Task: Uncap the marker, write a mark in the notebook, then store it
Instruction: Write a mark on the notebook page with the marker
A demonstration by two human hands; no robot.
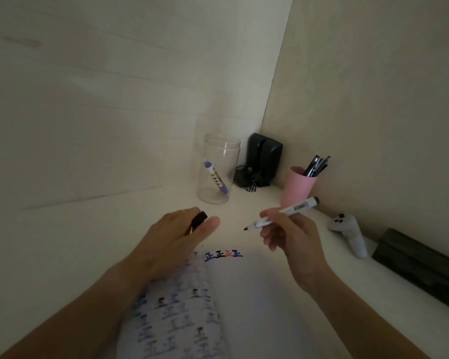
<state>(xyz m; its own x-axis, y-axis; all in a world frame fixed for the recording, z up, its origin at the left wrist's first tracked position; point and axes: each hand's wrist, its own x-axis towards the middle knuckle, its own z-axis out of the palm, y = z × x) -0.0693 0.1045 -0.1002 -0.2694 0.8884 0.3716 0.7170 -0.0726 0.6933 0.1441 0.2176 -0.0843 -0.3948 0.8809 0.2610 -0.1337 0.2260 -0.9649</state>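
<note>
My right hand [287, 233] grips an uncapped white marker [285, 212] with its dark tip pointing left, a little above the desk. Its black cap [198, 221] is pinched between the thumb and fingers of my left hand [178, 238]. The tip and the cap are a short gap apart. Below both hands lies the open notebook [257, 294]; its right page carries a short row of blue, black and red marks [223, 256] at the top, and its left page is covered with marks. A clear jar [218, 169] behind holds one blue-capped marker [216, 180].
A pink cup [297, 186] with several pens stands at the right by the wall. Black speakers [263, 158] with cables fill the corner. A white controller [349, 233] and a dark box [423, 265] lie along the right wall. Walls close in at the back and right.
</note>
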